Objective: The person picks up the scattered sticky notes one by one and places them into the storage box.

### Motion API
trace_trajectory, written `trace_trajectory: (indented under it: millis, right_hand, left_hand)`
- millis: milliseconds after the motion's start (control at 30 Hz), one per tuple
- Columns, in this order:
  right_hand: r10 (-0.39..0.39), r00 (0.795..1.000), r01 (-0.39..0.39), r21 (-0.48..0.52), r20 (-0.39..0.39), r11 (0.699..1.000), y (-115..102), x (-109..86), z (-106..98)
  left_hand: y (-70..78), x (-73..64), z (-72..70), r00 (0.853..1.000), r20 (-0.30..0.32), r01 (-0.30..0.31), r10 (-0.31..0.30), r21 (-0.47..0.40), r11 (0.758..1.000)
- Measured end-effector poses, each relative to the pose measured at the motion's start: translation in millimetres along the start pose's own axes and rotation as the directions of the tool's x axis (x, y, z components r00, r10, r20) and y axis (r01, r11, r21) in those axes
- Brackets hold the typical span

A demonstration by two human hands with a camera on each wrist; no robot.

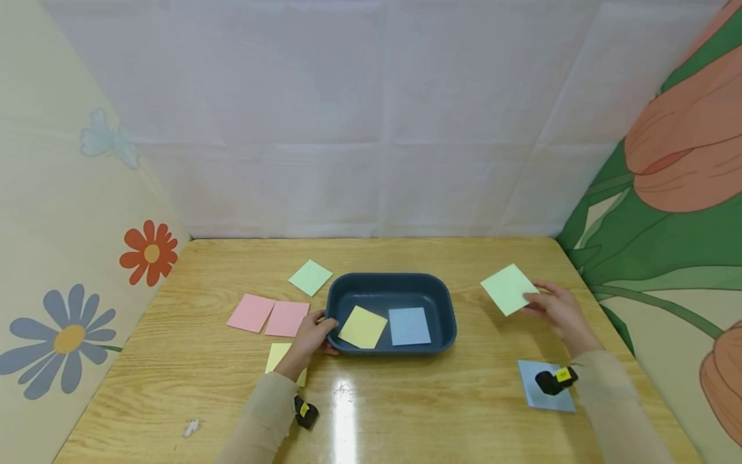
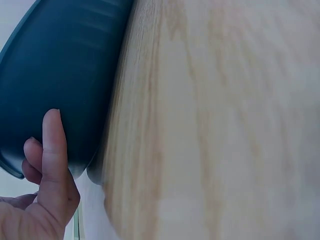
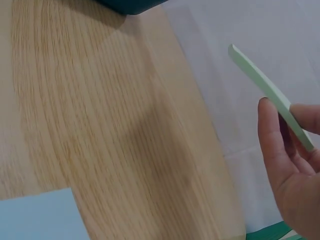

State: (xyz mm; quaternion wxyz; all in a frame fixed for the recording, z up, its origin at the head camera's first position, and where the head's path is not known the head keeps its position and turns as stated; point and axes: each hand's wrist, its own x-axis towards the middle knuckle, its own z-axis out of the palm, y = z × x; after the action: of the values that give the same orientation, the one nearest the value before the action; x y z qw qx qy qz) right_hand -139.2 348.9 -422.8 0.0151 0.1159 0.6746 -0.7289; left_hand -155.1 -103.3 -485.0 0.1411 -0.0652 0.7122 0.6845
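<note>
My left hand point(image 1: 312, 336) grips the left end of a dark blue plastic bin point(image 1: 400, 291), thumb over the rim. In the left wrist view, its fingers lie against the bin's outer wall point(image 2: 65, 65). Inside the bin lie a yellow sticky note pad point(image 1: 362, 327) and a light blue one point(image 1: 409, 326), side by side. Right of the bin, my right hand point(image 1: 558, 310) pinches a light green sticky note pad point(image 1: 507, 290) above the table. The right wrist view shows this green pad point(image 3: 262, 82) edge-on and tilted, between thumb and fingers.
Two pink pads point(image 1: 252, 312) and another green pad point(image 1: 310, 278) lie left of the bin. A yellow pad point(image 1: 279, 354) is partly under my left forearm. Near my right wrist lies a blue pad point(image 1: 536, 393). The wooden table point(image 1: 406, 406) meets a white backdrop behind.
</note>
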Motion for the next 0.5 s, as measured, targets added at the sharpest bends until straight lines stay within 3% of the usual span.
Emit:
trace_trajectory:
  millis: [500]
  right_hand:
    - [-0.033,0.996,0.029,0.041,0.088,0.999,-6,4.2,15]
  left_hand:
    - [-0.9,-0.1,-0.1,1.0,-0.004,-0.006,0.006,-0.006,1.0]
